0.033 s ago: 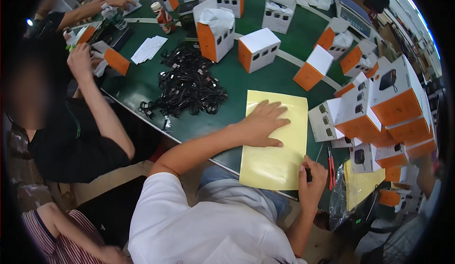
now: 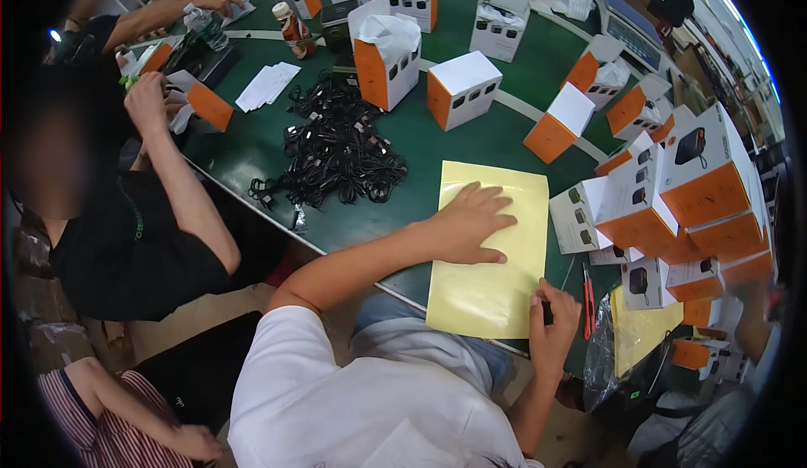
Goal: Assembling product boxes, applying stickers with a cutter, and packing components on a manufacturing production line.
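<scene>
A yellow glossy sheet (image 2: 483, 300) lies flat on the green table in front of me. Spread across its upper half, palm down, is my left hand (image 2: 471, 224), fingers apart. My right hand (image 2: 555, 321) is closed at the sheet's lower right edge, thumb and fingers around a small black thing (image 2: 547, 311) mostly hidden by them. Just right of that hand lies a red utility knife (image 2: 588, 300). More yellow sheets (image 2: 643, 329) and clear plastic wrap (image 2: 600, 359) rest beyond the knife.
A heap of black cables (image 2: 340, 149) sits left of the sheet. Orange and white boxes (image 2: 702, 165) are stacked at the right; several others stand further back, including a closed white box (image 2: 462, 90). A co-worker's arm (image 2: 189, 191) works over an open box at the left.
The whole picture has shifted slightly. My two hands keep the same pose on the sheet. At lower left, the hand of the person in stripes has moved up a little.
</scene>
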The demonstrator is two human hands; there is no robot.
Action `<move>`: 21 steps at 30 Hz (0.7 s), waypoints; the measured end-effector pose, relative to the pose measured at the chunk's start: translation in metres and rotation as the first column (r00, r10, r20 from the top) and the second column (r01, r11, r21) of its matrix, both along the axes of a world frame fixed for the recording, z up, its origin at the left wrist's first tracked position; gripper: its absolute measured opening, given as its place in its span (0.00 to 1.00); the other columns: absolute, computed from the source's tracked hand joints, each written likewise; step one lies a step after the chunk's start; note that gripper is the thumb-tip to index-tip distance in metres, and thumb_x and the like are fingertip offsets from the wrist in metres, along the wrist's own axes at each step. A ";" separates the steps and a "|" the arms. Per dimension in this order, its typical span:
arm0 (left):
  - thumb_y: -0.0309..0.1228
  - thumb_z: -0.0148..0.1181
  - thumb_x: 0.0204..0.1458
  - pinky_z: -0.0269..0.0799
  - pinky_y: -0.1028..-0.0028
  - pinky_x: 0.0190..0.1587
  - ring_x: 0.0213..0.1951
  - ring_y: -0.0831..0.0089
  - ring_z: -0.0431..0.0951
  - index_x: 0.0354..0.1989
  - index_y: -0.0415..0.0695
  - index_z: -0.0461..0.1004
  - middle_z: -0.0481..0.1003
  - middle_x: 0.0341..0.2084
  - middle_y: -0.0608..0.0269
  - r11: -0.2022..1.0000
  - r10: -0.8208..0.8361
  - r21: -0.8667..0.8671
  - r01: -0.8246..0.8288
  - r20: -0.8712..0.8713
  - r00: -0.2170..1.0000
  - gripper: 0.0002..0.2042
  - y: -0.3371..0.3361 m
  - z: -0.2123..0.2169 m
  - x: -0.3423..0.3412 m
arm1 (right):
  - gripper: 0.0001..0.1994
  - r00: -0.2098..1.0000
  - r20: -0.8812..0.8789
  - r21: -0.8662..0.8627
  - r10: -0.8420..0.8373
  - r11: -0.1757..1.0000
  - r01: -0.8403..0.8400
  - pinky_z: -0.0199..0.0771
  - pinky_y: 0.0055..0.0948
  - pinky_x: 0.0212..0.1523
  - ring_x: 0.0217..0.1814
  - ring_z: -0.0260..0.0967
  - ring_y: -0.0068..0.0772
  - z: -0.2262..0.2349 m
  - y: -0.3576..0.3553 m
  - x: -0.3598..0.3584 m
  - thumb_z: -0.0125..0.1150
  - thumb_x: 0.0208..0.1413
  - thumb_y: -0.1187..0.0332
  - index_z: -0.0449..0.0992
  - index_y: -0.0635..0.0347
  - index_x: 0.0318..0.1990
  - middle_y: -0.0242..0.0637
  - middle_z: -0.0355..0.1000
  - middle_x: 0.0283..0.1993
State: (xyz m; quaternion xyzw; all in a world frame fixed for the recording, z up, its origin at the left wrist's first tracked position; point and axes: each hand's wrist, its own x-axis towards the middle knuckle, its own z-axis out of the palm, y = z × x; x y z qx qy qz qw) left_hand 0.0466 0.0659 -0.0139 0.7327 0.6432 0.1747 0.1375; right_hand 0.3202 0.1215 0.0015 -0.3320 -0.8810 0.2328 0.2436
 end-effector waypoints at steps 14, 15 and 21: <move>0.49 0.72 0.47 0.71 0.59 0.61 0.62 0.49 0.69 0.66 0.38 0.63 0.61 0.64 0.45 0.797 0.399 0.360 -0.484 0.288 0.871 0.42 0.134 0.045 -0.018 | 0.13 0.992 -0.120 -0.146 -0.045 0.989 0.027 0.67 0.32 0.42 0.34 0.69 0.34 0.004 -0.013 0.001 0.65 0.54 0.78 0.82 0.61 0.48 0.36 0.74 0.31; 0.49 0.74 0.46 0.72 0.58 0.60 0.62 0.48 0.68 0.66 0.37 0.62 0.60 0.64 0.43 0.807 0.446 0.280 -0.520 0.288 0.848 0.43 0.144 0.052 -0.012 | 0.13 0.993 -0.114 -0.142 -0.027 0.990 0.010 0.67 0.32 0.41 0.33 0.69 0.34 0.005 -0.014 0.001 0.65 0.54 0.78 0.82 0.61 0.48 0.36 0.74 0.31; 0.37 0.73 0.43 0.74 0.62 0.58 0.55 0.57 0.76 0.52 0.46 0.78 0.73 0.54 0.54 0.762 0.333 0.382 -0.523 0.462 0.822 0.25 0.159 0.035 -0.045 | 0.12 0.988 -0.149 -0.129 -0.047 0.991 0.028 0.66 0.34 0.39 0.33 0.70 0.36 0.005 -0.017 0.022 0.66 0.54 0.77 0.82 0.61 0.46 0.37 0.74 0.31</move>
